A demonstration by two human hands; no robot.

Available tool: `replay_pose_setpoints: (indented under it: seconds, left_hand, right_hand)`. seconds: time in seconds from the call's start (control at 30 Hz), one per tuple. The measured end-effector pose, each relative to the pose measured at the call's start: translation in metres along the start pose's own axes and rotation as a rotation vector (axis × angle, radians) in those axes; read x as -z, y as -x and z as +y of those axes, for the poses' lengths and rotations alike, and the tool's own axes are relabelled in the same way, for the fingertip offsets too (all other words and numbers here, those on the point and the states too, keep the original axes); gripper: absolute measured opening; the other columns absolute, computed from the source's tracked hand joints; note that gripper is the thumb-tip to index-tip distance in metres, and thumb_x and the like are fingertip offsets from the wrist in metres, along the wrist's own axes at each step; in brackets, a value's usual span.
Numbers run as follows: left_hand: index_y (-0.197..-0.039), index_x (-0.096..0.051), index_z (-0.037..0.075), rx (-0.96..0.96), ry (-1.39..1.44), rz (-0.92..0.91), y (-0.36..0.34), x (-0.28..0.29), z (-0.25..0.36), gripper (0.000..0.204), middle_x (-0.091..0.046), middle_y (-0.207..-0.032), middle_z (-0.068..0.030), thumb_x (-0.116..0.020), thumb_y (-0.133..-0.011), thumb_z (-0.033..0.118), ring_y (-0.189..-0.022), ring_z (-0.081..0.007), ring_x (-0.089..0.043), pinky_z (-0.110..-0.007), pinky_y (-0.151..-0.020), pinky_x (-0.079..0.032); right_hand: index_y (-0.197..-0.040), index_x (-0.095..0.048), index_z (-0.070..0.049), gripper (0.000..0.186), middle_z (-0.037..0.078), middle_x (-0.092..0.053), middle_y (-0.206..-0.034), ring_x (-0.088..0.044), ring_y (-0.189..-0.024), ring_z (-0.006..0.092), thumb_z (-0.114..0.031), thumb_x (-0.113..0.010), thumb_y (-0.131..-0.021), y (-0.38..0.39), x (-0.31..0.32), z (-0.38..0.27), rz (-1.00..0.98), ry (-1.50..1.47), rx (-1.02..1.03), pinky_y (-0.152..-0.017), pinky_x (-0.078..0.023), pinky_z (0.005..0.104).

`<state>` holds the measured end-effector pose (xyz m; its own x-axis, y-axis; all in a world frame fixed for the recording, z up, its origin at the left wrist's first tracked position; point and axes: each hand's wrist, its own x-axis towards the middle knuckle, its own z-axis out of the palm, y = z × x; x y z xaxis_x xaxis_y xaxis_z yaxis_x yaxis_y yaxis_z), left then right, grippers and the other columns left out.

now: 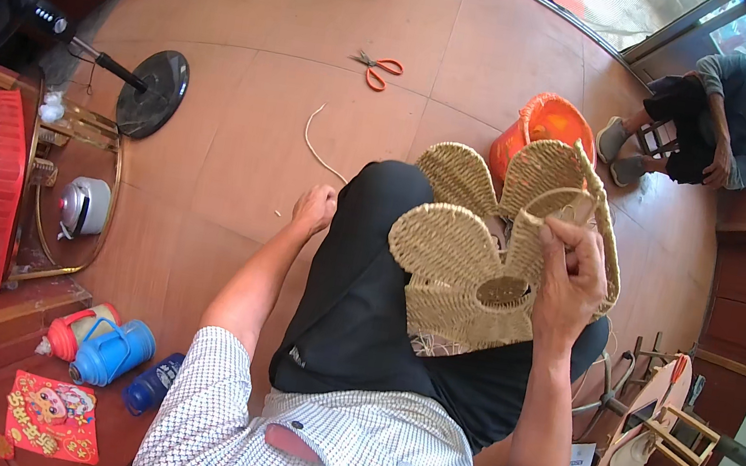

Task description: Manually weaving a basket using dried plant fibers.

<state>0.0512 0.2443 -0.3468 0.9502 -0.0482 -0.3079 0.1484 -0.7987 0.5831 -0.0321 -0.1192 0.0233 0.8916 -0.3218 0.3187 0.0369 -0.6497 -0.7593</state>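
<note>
A woven straw piece [448,244] with flower-like petals and a round opening rests on my lap, tilted over my right thigh. My right hand [576,278] is closed in a pinch at its upper right petal, where a pale straw cord [557,196] arches in a loop by the fingertips. My left hand [315,210] hangs low beside my left knee with its fingers curled; the knee partly hides what is in them. A loose cord [312,137] lies on the floor and runs behind that knee, close to the hand.
Orange-handled scissors [378,71] lie on the tiled floor ahead. Beyond the weaving stands an orange bucket [529,126]. A seated person [718,121] is at far right. On the left are a fan base [153,94], a kettle [85,207] and flasks [116,351]; a wooden stool [682,453] lies at right.
</note>
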Motion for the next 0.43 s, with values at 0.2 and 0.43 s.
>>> replay_pose_setpoints:
  seconds: [0.2,0.43]
  left_hand:
    - [-0.14,-0.064,0.004,-0.168,-0.118,-0.025,-0.091,-0.005,0.021,0.044,-0.066,-0.138,-0.0218,-0.063,-0.099,0.021,-0.13,-0.0425,-0.061,-0.052,-0.111,-0.05]
    - [-0.163,-0.041,0.002,-0.201,-0.265,-0.128,-0.2,-0.02,0.066,0.073,-0.048,-0.164,-0.0232,-0.068,-0.098,0.022,-0.152,-0.0424,-0.047,-0.049,-0.128,-0.038]
  right_hand:
    - [-0.101,-0.08,-0.002,0.012,0.004,-0.068,-0.092,-0.049,-0.073,0.0121,0.004,-0.082,-0.091,-0.008,0.001,-0.006,-0.058,0.073,-0.032,-0.064,-0.038,0.028]
    - [-0.102,-0.082,-0.007,0.016,0.011,-0.075,-0.101,-0.069,-0.092,0.0279,0.004,-0.081,-0.091,-0.022,0.003,0.004,-0.142,0.146,0.05,-0.093,-0.058,0.0352]
